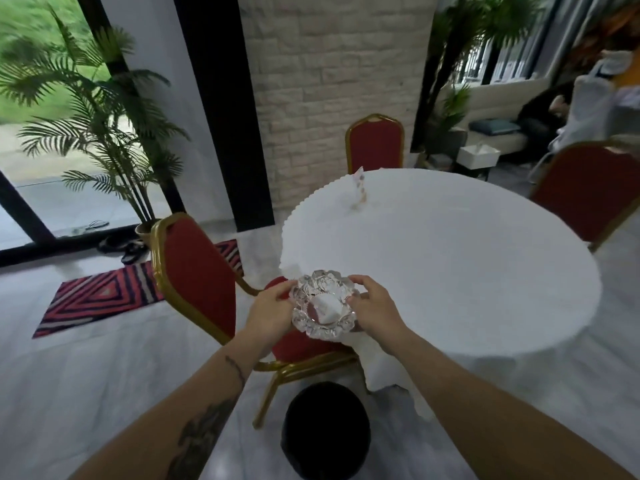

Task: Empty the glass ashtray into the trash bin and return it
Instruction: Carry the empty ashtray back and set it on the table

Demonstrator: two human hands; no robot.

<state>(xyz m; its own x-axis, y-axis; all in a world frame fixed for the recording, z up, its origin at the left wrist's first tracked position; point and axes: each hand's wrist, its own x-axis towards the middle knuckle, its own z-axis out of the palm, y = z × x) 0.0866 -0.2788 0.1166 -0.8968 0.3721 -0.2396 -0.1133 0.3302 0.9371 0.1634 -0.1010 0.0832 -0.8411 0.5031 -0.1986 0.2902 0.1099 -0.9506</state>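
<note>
A cut-glass ashtray with a scalloped rim is held in the air between both hands, beside the near left edge of the round table. My left hand grips its left rim and my right hand grips its right rim. Something pale lies in the bowl of the ashtray. A black round trash bin stands on the floor below my hands, close to the hanging white tablecloth.
A red chair with a gold frame stands directly under the ashtray, left of the table. Two more red chairs stand at the far side and right. A folded napkin stands on the table. A striped rug and potted palm are to the left.
</note>
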